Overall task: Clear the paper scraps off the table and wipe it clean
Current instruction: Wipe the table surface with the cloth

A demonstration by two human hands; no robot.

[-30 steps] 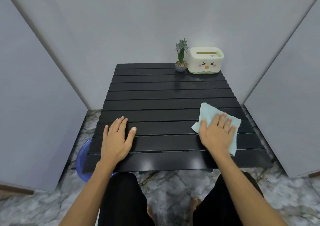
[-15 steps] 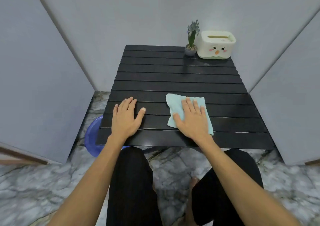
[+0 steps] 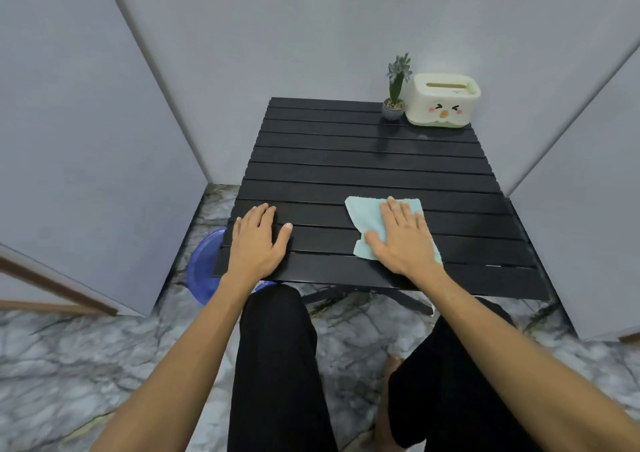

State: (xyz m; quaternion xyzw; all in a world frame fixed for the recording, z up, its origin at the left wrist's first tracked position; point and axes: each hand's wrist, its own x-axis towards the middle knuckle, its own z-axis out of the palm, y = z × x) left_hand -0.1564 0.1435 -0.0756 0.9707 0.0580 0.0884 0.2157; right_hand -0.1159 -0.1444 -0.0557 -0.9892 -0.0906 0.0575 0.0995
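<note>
A black slatted table (image 3: 346,161) stands in front of me. My right hand (image 3: 401,240) lies flat, fingers together, pressing a light blue cloth (image 3: 367,216) onto the slats near the front middle; the hand covers the cloth's right half. My left hand (image 3: 258,240) rests palm down and open on the front left corner, holding nothing. I see no paper scraps on the tabletop.
A small potted plant (image 3: 394,88) and a cream tissue box with a face (image 3: 443,105) stand at the back right corner. A blue basin (image 3: 204,264) sits on the marble floor under the table's front left corner. Grey panels close in on both sides.
My right hand slid the cloth left, from the table's right side to about its middle. My left hand stayed in place. My view has swung to the left.
</note>
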